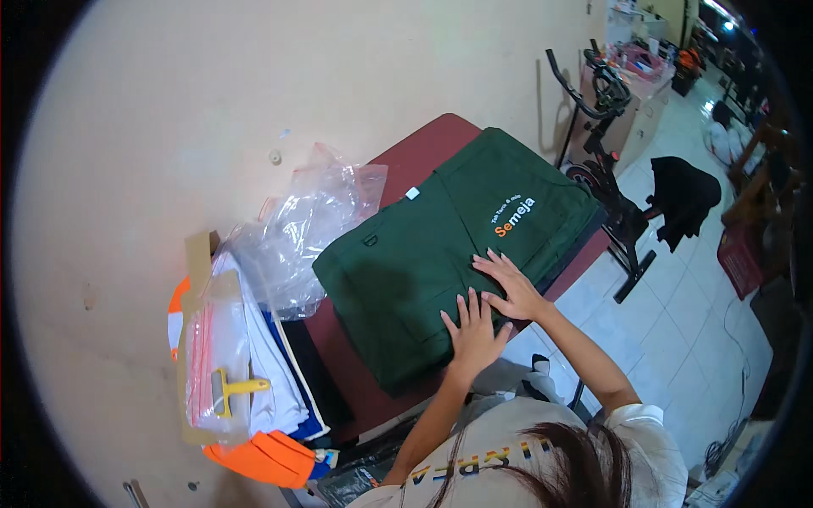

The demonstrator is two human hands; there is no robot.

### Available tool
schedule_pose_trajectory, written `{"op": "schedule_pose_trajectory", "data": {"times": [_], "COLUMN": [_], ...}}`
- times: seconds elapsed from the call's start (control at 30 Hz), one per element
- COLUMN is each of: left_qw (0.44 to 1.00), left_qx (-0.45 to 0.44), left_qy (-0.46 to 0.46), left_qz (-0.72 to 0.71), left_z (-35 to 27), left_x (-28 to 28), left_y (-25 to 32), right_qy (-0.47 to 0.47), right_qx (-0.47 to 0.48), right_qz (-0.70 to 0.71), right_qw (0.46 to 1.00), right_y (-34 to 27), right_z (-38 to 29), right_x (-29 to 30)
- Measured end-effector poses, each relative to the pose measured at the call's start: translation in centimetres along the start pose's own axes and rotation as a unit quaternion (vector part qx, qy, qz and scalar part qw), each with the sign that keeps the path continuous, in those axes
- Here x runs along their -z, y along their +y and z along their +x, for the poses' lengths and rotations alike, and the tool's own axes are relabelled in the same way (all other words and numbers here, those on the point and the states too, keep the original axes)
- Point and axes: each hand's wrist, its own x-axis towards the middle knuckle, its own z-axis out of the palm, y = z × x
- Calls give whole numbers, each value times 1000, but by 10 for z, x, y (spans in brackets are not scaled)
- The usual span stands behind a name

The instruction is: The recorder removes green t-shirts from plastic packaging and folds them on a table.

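A dark green fabric garment (406,279), with a printed logo and a small white tag at its edge, lies flat on a stack of dark cloth on the maroon table (432,136). My left hand (475,340) rests palm down on its near part with the fingers spread. Just to the right, my right hand (514,289) also presses flat on the cloth, its thumb close to the left hand's fingers. Neither hand grips anything. Clear plastic bags (298,222) lie crumpled beside the garment at the back left.
Folded white cloth (267,355), clear zip bags (216,362) and a yellow-handled scraper or roller (238,386) sit at the table's left end, above an orange cloth (267,458). A wall runs behind. An exercise bike (603,146) stands on the tiled floor at right.
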Motion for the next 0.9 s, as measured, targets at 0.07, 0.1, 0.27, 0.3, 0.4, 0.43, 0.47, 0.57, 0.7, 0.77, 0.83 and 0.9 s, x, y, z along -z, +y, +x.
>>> {"op": "schedule_pose_trajectory", "data": {"times": [0.07,0.1,0.27,0.3,0.4,0.43,0.47,0.57,0.7,0.77,0.83,0.9], "left_qw": [980,978,957,949,928,927,921,909,918,937,925,939], "left_qx": [22,36,120,116,112,116,130,161,235,268,293,290], "left_qy": [-172,-151,82,124,237,239,272,322,308,221,241,158], "left_qz": [-94,-137,-250,-264,-265,-264,-248,-211,-92,-36,-16,90], "left_z": [22,33,97,107,136,145,153,178,204,216,218,213], "left_x": [46,58,83,90,113,117,119,108,69,45,7,-18], "left_y": [-2,-7,-17,-21,-32,-37,-42,-62,-82,-79,-98,-109], "right_qy": [11,13,74,82,102,110,121,118,60,23,-3,-27], "right_qx": [-9,-14,-42,-42,-10,6,9,19,41,51,52,66], "right_qz": [-17,-19,-58,-64,-67,-65,-61,-47,-4,-15,-16,-20], "right_qw": [1000,1000,995,994,992,992,991,992,997,998,999,997], "right_y": [0,-3,-10,-10,-5,-3,1,21,51,73,89,110], "right_z": [3,7,40,51,87,100,111,145,186,197,205,205], "right_x": [7,11,35,37,45,46,44,27,-14,-27,-45,-56]}}
